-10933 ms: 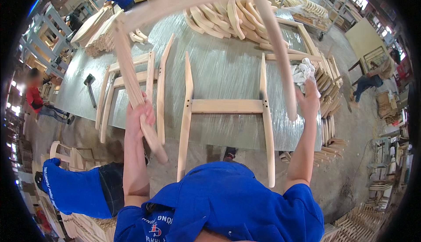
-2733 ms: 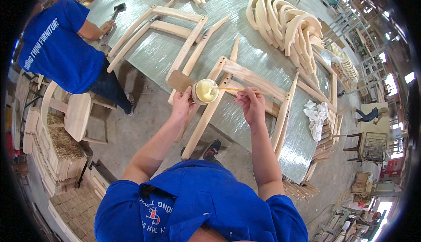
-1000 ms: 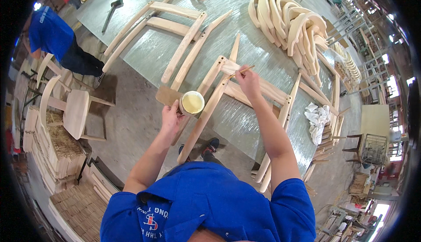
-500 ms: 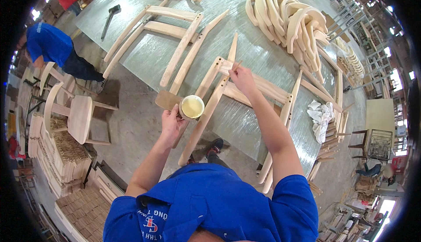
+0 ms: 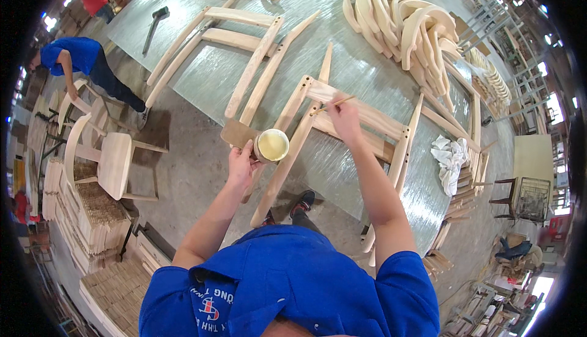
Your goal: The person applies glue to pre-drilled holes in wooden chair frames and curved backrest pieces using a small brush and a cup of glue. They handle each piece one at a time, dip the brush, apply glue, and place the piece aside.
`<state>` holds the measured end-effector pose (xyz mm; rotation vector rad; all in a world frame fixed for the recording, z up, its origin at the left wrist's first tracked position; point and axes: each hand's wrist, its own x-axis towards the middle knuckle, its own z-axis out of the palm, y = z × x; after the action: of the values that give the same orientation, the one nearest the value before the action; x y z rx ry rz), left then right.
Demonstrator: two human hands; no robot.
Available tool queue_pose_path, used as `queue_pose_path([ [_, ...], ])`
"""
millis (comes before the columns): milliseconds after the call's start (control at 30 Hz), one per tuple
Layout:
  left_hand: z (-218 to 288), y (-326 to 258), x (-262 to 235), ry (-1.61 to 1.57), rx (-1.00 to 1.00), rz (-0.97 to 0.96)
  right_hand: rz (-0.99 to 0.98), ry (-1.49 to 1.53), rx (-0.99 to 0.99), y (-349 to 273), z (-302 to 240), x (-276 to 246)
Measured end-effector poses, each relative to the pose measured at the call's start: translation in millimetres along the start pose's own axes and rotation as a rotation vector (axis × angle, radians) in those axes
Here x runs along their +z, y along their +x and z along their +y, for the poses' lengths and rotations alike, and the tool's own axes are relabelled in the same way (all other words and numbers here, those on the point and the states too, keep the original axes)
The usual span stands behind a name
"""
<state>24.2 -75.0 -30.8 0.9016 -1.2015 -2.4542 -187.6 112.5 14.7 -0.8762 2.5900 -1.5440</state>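
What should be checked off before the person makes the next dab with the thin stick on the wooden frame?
1. Left hand has a firm hold on the cup of pale glue: ok, fingers wrap it, upright.
2. Right hand holds the thin stick: ok, pinched, tip toward the frame's corner.
3. Stick tip is loaded with glue: cannot tell, too small.
4. Wooden frame lies steady on the table: ok, though its near leg overhangs the edge.
5. White rag is at hand for drips: ok, beside the frame's far end.
6. Holes in the frame rail are clean: cannot tell.
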Motion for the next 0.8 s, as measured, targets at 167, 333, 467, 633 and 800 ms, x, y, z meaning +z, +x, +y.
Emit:
queue_pose_path([
  [167,0,-4,-3,0.049,0.009,-0.004,-0.146,-0.222,-0.176,5,-16,18],
  [333,2,-11,-4,0.073,-0.038,0.001,-0.224,-0.351,-0.182,23,-22,22],
  [467,4,-17,-6,0.058,-0.026,-0.012,-0.299,-0.298,-0.135,34,-16,19],
  [633,5,-21,-10,0.043,-0.024,-0.018,-0.115,-0.258,0.081,24,-11,11],
  [800,4,-21,-12,0.045,-0.036,-0.026,0.193,0.312,0.299,-16,11,0],
])
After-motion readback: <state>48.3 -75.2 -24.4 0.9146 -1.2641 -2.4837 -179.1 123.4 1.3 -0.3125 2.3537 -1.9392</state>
